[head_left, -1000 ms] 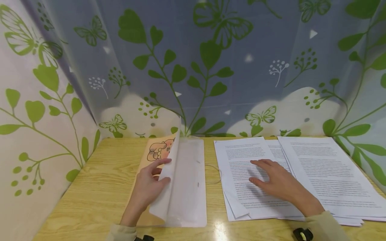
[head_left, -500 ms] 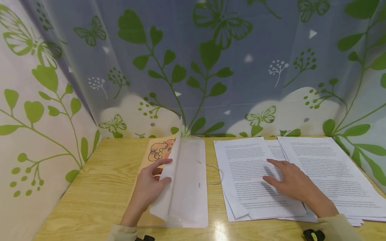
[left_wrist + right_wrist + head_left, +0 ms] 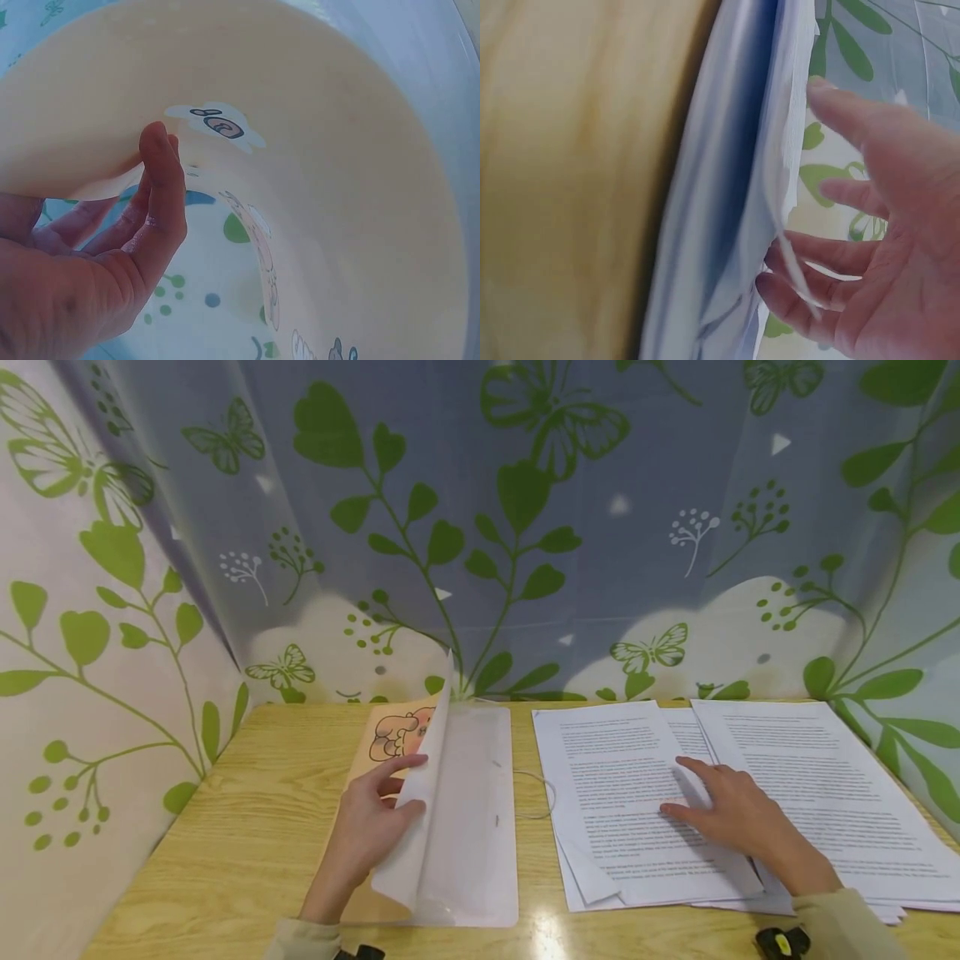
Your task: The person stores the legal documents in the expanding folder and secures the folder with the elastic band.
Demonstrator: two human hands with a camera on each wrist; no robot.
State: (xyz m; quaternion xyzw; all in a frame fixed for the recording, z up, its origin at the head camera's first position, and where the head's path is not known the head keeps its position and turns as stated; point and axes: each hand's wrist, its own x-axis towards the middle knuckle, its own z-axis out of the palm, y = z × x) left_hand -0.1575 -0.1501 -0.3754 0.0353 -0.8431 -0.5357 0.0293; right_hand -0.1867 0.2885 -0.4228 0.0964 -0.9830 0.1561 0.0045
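On the left side of the table lies a folder whose cover [image 3: 408, 852] is orange outside, with a cartoon bear, and white inside. My left hand [image 3: 367, 822] holds this cover partly raised, thumb on its inner side; the left wrist view shows the cover [image 3: 360, 150] bending in a curve. The translucent back [image 3: 472, 843] of the folder lies flat, with small metal prongs. My right hand [image 3: 750, 818], fingers spread and loosely bent, is over the right edge of a printed paper stack [image 3: 600, 777]. In the right wrist view its lower fingers are close to the paper edges [image 3: 780, 165]; contact is unclear.
A second printed stack [image 3: 832, 793] lies to the right, partly overlapped by my right forearm. Between folder and papers a thin pale loop [image 3: 551, 793] sits on the wooden table [image 3: 247, 827]. Patterned curtains [image 3: 637, 568] hang behind and at the sides.
My right hand has moved rightward, from over the middle of the left stack to its right edge. My left hand and the raised cover have stayed nearly still.
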